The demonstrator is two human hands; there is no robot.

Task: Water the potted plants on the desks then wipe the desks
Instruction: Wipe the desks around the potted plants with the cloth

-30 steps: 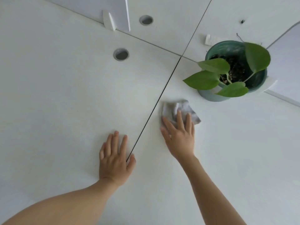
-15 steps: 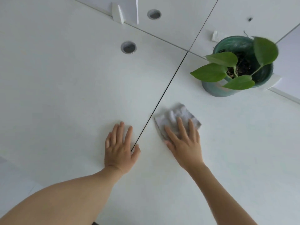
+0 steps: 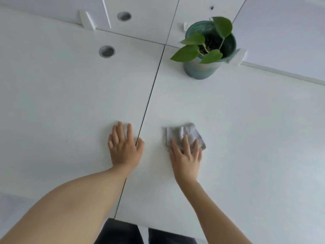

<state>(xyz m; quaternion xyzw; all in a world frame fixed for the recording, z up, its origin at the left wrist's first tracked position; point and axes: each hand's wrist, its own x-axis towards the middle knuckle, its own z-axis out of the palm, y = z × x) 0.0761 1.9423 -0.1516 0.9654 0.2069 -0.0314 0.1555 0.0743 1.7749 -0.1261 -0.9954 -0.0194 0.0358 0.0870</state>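
Note:
A crumpled grey cloth lies on the white right desk. My right hand presses flat on the cloth's near part with straight fingers. My left hand rests flat on the left desk, its thumb over the dark seam between the two desks. A green-leaved plant in a teal pot stands at the back of the right desk, well beyond the cloth.
Two round cable holes sit at the back left. White divider panels with clips run behind the desks. The desks' near edge is close to my body, with dark trousers below.
My right hand has dragged the cloth toward me, away from the pot. My left hand stays flat at the seam. The view has pulled back, showing the near edge.

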